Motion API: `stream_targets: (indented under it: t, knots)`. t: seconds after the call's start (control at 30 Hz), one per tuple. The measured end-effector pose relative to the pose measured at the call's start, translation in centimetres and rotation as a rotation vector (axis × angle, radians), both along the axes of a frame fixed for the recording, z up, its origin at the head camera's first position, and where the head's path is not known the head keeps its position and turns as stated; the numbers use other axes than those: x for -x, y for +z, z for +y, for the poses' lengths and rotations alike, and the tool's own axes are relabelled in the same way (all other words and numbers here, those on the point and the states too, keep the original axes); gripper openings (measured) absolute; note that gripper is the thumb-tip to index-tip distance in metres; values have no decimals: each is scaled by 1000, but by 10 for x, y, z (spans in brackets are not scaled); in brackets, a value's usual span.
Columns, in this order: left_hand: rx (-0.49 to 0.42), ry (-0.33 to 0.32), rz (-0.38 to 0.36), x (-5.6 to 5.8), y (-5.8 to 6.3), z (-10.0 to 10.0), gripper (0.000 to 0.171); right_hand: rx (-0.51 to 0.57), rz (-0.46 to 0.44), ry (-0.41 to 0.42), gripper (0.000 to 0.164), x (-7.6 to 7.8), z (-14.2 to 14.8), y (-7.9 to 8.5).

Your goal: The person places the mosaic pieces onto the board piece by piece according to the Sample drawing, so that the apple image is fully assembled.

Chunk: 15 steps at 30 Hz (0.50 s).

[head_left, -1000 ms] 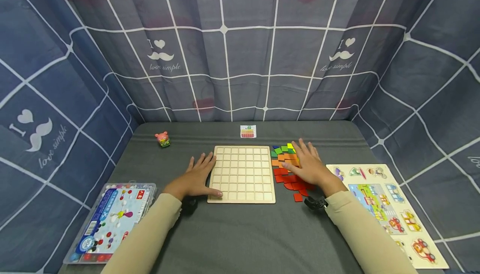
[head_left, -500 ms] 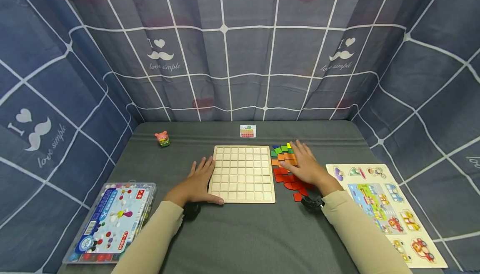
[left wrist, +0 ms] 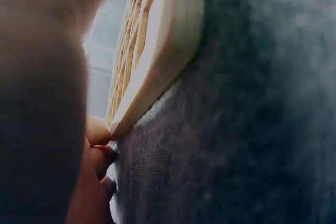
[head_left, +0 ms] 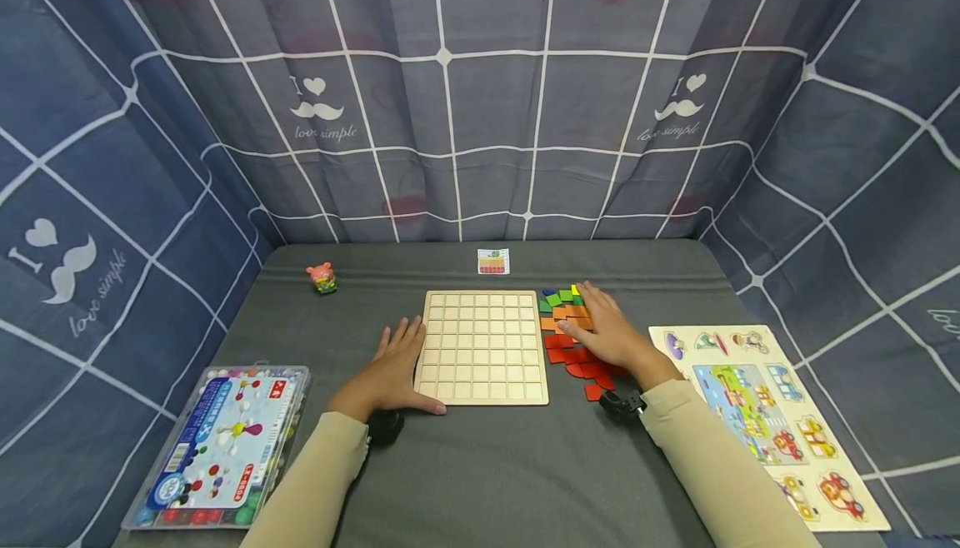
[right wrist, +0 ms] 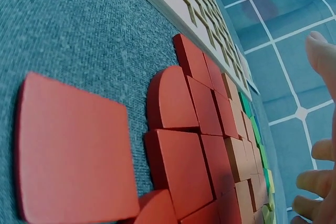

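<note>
A person's left hand (head_left: 388, 371), thumb and fingers spread wide, rests along the left edge of a wooden grid board (head_left: 482, 348) in the middle of a table covered in grey cloth (head_left: 495, 477), the thumb lying by the near left corner. The right hand (head_left: 611, 333), its fingers extended and visibly holding nothing, reaches over a patch of colored tiles just beside the board's right edge; whether a fingertip touches them cannot be told. Red tiles (right wrist: 176, 166), some with a rounded side, lie nearest the person, with orange tiles (head_left: 570, 312) beyond them and green tiles (head_left: 553, 300) farther still, near a blue tile (head_left: 549, 291) and a yellow tile (head_left: 575, 289). Beyond the board lies a small printed card (head_left: 493, 262); a pink-headed figurine (head_left: 322, 278) stands at the far left. A clear plastic case (head_left: 225, 440) sits by the left forearm, a picture puzzle board (head_left: 819, 465) by the right, and a checked curtain (head_left: 487, 102) hangs behind.
</note>
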<state>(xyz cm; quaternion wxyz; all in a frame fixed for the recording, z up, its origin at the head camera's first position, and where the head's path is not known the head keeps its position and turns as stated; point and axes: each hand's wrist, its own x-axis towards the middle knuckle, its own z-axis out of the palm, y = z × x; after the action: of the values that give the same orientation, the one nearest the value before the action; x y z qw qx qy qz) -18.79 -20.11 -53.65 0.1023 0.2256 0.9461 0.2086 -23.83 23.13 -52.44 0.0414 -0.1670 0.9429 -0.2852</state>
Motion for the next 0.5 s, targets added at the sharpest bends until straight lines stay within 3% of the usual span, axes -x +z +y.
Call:
stream_targets:
  t: [0.5]
  knots:
    - [38, 15, 46, -4, -7, -1, 157, 63, 28, -5, 89, 4, -1, -1]
